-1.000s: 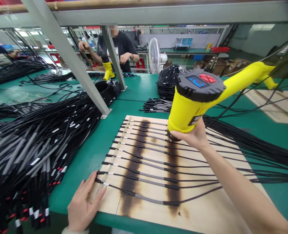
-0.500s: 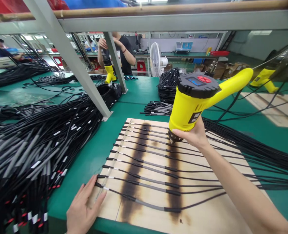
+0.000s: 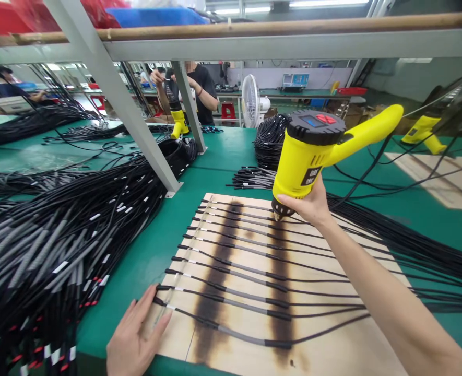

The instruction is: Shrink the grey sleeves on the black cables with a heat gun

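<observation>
Here, the right hand [image 3: 312, 202] is gripping a heat gun [image 3: 298, 161] above a board [image 3: 324, 350] the spread left hand [image 3: 132, 332] is apparently steadying.

The left hand [image 3: 134, 334] is lying with its back upward at the lower left, its fingers [image 3: 147, 298] pointing forward and its thumb [image 3: 161, 325] spreading apart from them toward the right. The right forearm [image 3: 371, 271], bare, is slanting from the lower right corner up toward the middle. The right hand [image 3: 312, 206] is gripping, its thumb [image 3: 291, 202] pointing leftward and its other fingers mostly hiding from view.
</observation>
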Motion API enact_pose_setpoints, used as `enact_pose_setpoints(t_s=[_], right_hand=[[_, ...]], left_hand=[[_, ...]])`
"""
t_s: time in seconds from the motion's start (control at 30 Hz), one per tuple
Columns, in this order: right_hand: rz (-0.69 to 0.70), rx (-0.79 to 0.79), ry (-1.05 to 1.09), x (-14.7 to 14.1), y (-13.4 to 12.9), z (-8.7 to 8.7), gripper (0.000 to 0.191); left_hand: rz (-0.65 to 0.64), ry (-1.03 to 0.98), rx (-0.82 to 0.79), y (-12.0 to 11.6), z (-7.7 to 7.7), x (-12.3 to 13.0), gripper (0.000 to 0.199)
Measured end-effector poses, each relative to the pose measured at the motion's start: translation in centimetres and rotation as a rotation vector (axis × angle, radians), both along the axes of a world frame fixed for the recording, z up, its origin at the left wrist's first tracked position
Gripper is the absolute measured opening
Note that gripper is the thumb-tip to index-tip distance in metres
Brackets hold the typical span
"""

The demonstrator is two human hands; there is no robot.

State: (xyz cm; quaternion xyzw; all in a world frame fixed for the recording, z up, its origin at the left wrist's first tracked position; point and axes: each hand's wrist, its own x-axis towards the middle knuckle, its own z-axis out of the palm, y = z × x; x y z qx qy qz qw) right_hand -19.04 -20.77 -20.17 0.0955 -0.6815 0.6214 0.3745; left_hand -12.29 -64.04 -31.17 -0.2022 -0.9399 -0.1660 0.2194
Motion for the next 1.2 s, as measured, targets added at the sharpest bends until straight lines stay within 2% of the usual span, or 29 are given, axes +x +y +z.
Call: enact_pose_setpoints(t_s=[0.13, 0.3, 0.37, 0.5, 0.6, 0.77, 0.97, 1.1, 1.2], right_hand=[[0.007, 0.028, -0.025, 0.0, 0.1, -0.3, 0.073], [-0.032, -0.019, 0.048, -3.4, 0.9, -0.2, 0.075], [-0.034, -0.025, 0.013, -3.5, 0.9, -0.3, 0.075], [-0.011, -0.009, -0.095, 0.0, -0.2, -0.7, 0.072], [0.041, 0.000, -0.107, 2.5, -1.3, -0.3, 0.071], [0.019, -0.013, -0.078, 3.6, -2.1, 0.6, 0.068], [0.060, 0.006, -0.203, 7.1, -2.9, 0.1, 0.067], [0.050, -0.028, -0.176, 7.8, -3.1, 0.2, 0.069], [0.099, -0.041, -0.201, 8.6, -3.6, 0.3, 0.065]], left_hand=[[0.006, 0.004, -0.007, -0.2, -0.1, 0.0, 0.060], [0.009, 0.020, -0.015, -0.3, -0.1, 0.0, 0.061], [0.015, 0.014, -0.019, -0.4, -0.2, 0.0, 0.060], [0.023, -0.010, -0.017, -0.5, -0.4, 0.0, 0.062], [0.027, -0.024, -0.001, -0.3, -0.4, 0.0, 0.061], [0.020, -0.033, 0.013, 0.0, -0.4, 0.0, 0.061], [0.013, -0.018, -0.010, 0.1, -0.3, 0.0, 0.059], [0.031, -0.024, 0.006, 0.4, 0.0, 0.1, 0.057], [0.041, -0.045, 0.020, 0.5, 0.0, 0.2, 0.057]])
